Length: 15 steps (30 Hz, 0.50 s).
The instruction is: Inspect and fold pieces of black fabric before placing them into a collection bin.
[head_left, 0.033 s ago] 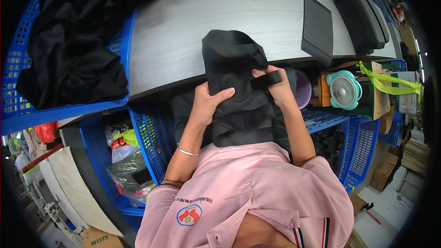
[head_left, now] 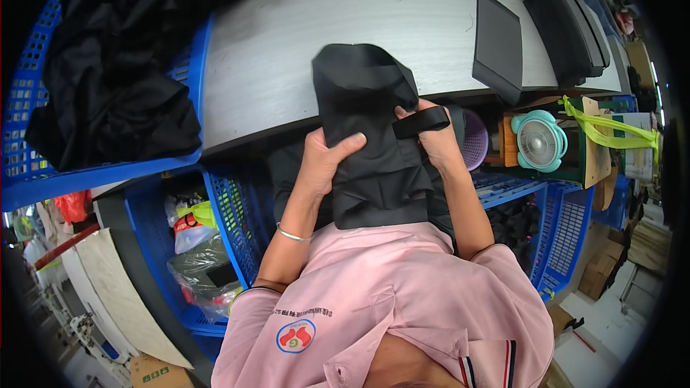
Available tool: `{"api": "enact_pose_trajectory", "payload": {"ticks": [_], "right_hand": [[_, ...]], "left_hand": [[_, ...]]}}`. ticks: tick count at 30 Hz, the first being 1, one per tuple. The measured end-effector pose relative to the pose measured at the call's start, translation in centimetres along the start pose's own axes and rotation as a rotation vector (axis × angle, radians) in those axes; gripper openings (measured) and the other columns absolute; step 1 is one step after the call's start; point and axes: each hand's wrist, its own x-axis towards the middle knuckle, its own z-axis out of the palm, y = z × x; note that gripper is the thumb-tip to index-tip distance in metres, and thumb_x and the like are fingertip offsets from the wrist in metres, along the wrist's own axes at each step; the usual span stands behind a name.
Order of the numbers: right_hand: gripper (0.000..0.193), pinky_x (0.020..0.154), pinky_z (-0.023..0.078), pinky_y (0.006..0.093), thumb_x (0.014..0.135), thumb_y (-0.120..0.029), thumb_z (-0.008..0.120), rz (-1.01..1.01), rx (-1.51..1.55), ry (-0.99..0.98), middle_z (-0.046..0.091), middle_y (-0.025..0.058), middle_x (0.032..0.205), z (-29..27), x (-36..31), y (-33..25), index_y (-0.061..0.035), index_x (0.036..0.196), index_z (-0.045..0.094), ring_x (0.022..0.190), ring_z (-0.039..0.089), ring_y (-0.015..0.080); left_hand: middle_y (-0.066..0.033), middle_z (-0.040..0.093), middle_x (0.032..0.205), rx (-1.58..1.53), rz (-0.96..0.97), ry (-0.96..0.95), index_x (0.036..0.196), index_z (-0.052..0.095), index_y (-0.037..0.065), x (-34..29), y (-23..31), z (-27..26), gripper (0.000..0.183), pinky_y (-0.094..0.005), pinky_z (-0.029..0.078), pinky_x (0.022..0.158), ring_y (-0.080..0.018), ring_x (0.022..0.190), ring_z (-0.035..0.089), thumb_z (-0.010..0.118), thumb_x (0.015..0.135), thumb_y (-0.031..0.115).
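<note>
A black fabric pouch-like piece [head_left: 374, 165] lies across my lap, its far end raised against the front edge of the table. My left hand [head_left: 323, 160] grips its left side, thumb on top and fingers hidden beneath. At the right side my right hand [head_left: 438, 142] is closed on the piece's edge, with most fingertips out of sight behind the cloth. A short black strap loop [head_left: 422, 123] sticks out from that side over my right fingers. The piece's upper end bulges, and creases run across its lower part.
The pale table [head_left: 273, 57] lies ahead, with stiff black panels [head_left: 497, 43] at its right. Black cloth [head_left: 115, 86] fills a blue crate on the left. A lower blue crate [head_left: 248, 223] holds bagged items. A turquoise fan [head_left: 539, 141] and purple basket [head_left: 474, 140] stand right.
The black piece's far end has shifted slightly left and away from me. The strap loop looks wider, and creases in the lower cloth have changed. Both hands keep their hold.
</note>
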Motion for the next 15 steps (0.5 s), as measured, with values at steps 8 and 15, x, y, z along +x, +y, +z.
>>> {"api": "enact_pose_trajectory", "payload": {"ticks": [8, 15], "right_hand": [[0.021, 0.051, 0.034, 0.0192, 0.091, -0.017, 0.072, -0.135, -0.229, 0.136, 0.055, -0.0059, 0.062, -1.2, 3.0, 1.5, -0.0015, 0.078, 0.067, 0.056, 0.045, 0.0011], [0.025, 0.086, 0.045, 0.0219, 0.094, -0.016, 0.068, 0.104, -0.025, 0.006, 0.065, -0.0002, 0.098, -1.1, -1.5, -1.2, 0.0019, 0.113, 0.068, 0.09, 0.055, 0.006]], "left_hand": [[-0.0057, 0.071, 0.102, -0.15, -0.067, 0.017, 0.112, 0.067, -0.002, 2.7, -1.6, -1.2, 0.026, -0.0243, 0.053, 0.079, -0.0088, 0.088, 0.066, 0.064, 0.099, 0.02], [-0.0068, 0.07, 0.11, -0.121, -0.046, 0.03, 0.123, 0.063, -0.002, 1.7, -2.3, -1.0, 0.031, -0.0255, 0.053, 0.085, -0.0104, 0.095, 0.066, 0.061, 0.1, 0.02]]}}
